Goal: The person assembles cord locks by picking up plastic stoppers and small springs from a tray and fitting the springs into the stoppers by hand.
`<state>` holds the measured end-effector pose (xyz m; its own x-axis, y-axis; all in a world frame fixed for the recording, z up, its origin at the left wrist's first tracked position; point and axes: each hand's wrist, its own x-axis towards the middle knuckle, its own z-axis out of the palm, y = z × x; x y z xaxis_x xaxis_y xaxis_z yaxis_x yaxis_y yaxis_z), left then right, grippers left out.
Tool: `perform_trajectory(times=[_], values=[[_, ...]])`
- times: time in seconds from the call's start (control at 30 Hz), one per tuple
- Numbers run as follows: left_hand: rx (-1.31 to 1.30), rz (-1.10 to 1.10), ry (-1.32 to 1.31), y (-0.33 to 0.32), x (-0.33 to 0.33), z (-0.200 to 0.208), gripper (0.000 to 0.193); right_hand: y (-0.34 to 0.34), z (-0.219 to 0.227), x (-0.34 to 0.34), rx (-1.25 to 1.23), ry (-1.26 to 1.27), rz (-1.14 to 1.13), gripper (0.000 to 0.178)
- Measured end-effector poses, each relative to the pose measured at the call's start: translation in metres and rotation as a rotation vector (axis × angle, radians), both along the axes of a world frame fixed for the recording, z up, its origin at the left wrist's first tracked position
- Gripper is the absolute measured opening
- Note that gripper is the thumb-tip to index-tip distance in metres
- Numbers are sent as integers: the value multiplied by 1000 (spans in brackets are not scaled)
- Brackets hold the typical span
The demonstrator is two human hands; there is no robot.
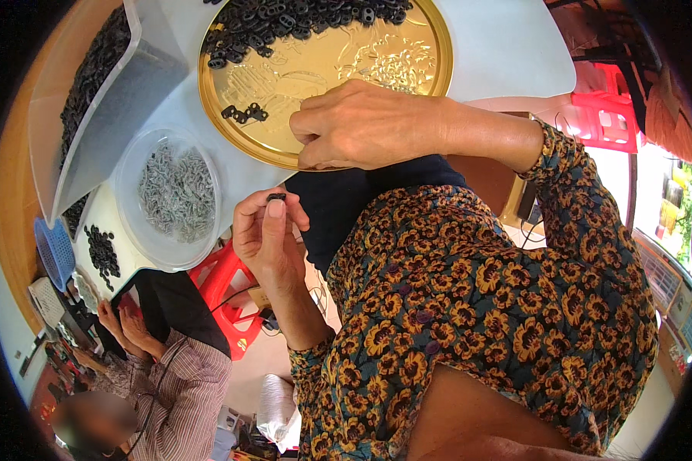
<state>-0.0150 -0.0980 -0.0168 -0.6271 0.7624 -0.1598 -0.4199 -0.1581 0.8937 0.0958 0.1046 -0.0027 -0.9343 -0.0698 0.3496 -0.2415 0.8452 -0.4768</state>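
Observation:
My left hand [269, 237] is closed in a pinch just off the table's near edge, holding a small black plastic piece [276, 197] between thumb and fingers. My right hand [354, 127] is over the near part of a round golden tray [207, 100], its fingers curled down by the rim; whatever they may grip is hidden. A few black two-holed plastic pieces [244, 114] lie on the tray to the left of that hand. At the tray's far side is a large heap of similar black pieces [300, 19], which look like cord-lock parts.
Left of the tray stands a clear round tub [123, 192] of small metal springs [178, 188]. Beyond it is a translucent bin [115, 100] full of black parts. More black pieces [102, 253] lie at the table's left. A co-worker's hands [131, 330] are at lower left, near a red stool [227, 288].

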Motion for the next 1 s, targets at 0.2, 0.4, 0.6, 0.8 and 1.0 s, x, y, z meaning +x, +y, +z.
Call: perform_trajectory(times=[0.2,0.4,0.6,0.8,1.0], values=[[-4,-25,-34,4,4,-9,14,2,0,-4,7,-4,38,12],[-7,-46,-28,7,3,-9,14,4,-1,-10,40,-61,80,14],[-3,-48,-30,7,3,-11,14,6,1,-9,39,-81,89,14],[45,-40,5,13,6,-15,14,7,2,-13,94,-26,107,16],[67,-53,-5,13,4,-17,14,6,-1,-14,23,-70,114,13]])
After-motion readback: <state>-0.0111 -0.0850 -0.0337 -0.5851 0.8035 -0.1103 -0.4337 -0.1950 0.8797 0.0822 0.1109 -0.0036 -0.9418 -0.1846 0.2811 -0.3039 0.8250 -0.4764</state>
